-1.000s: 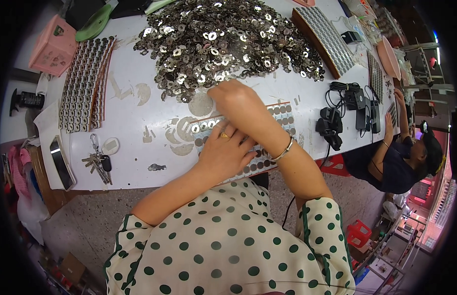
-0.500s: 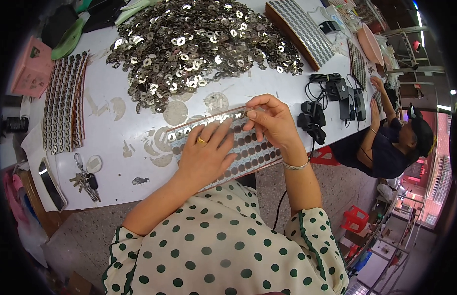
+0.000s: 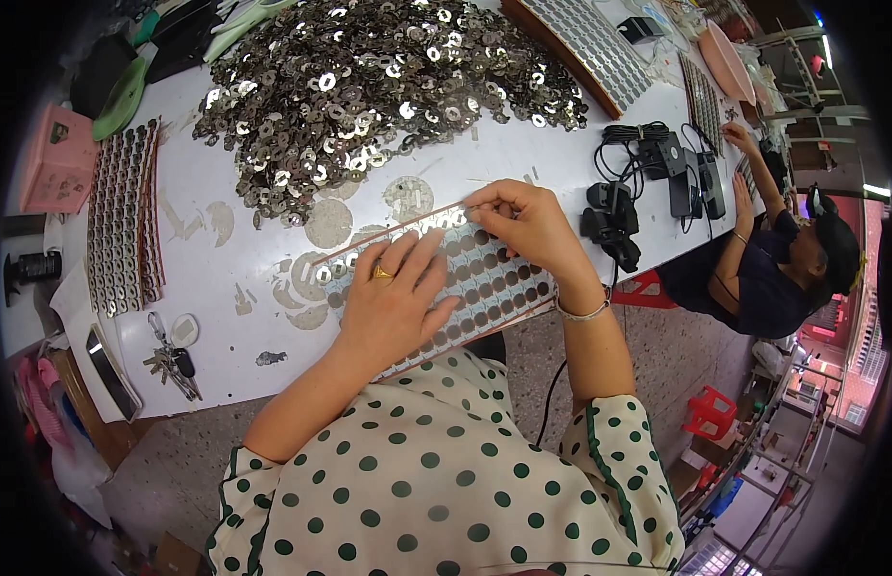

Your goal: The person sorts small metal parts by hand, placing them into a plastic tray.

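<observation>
A flat board (image 3: 494, 312) with rows of dark round spots lies tilted at the table's near edge, against my body. Shiny metal washers (image 3: 323, 275) line its far row. My left hand (image 3: 393, 300), with a gold ring, rests on the board with its fingers spread and holds nothing. At the far right part of that row, my right hand (image 3: 528, 228) has thumb and forefinger pinched together at the board's edge. Whatever is between those fingertips is too small and covered to make out. Beyond the board spreads a large heap of loose metal washers (image 3: 369, 86).
Filled boards stand at the left (image 3: 122, 221) and far right (image 3: 585, 48). Black adapters and cables (image 3: 657, 158) lie right of my hand. Keys (image 3: 172, 363) and a phone (image 3: 112, 372) sit near the left edge. A co-worker (image 3: 753, 259) works at the right.
My right hand has come down onto the board's far row, its fingers more curled than before. My left hand stays on the board. The whole view has shifted slightly.
</observation>
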The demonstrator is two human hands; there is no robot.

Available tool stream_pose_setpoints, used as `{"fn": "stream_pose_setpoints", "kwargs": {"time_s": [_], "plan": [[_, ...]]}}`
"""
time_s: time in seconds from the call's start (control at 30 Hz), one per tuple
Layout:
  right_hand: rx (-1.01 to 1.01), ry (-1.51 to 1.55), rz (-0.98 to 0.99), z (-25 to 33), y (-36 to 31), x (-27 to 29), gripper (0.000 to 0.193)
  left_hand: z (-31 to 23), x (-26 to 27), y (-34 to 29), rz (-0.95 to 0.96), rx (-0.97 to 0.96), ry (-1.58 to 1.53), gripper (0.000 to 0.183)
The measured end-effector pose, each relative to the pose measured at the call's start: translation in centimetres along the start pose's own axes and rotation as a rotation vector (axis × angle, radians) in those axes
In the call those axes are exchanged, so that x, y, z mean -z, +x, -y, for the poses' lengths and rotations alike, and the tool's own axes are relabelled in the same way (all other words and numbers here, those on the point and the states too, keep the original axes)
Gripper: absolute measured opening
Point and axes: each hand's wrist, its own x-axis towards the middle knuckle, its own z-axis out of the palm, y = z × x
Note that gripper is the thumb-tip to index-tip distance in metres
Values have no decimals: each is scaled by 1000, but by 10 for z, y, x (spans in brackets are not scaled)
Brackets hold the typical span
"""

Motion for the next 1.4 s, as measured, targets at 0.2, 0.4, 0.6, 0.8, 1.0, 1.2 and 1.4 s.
{"fn": "stream_pose_setpoints", "kwargs": {"time_s": [0.2,0.4,0.6,0.8,1.0,1.2,1.4], "plan": [[20,-5,-44,-7,-1,1,16,0,1,1,6,-1,19,43],[61,8,-70,-12,-1,0,17,-1,0,0,2,-6,38,43],[72,-71,-22,-12,0,3,16,-2,-1,1,17,-14,45,45],[113,-79,-32,-13,2,0,16,-9,1,1,26,14,48,44],[146,-137,-102,-19,-2,-3,19,-12,-1,2,1,-92,71,33],[262,-298,-39,-15,7,7,19,-11,-3,1,-8,-85,59,32],[695,-488,-375,2,53,14,30,-11,-3,0,-5,-62,-7,28]]}}
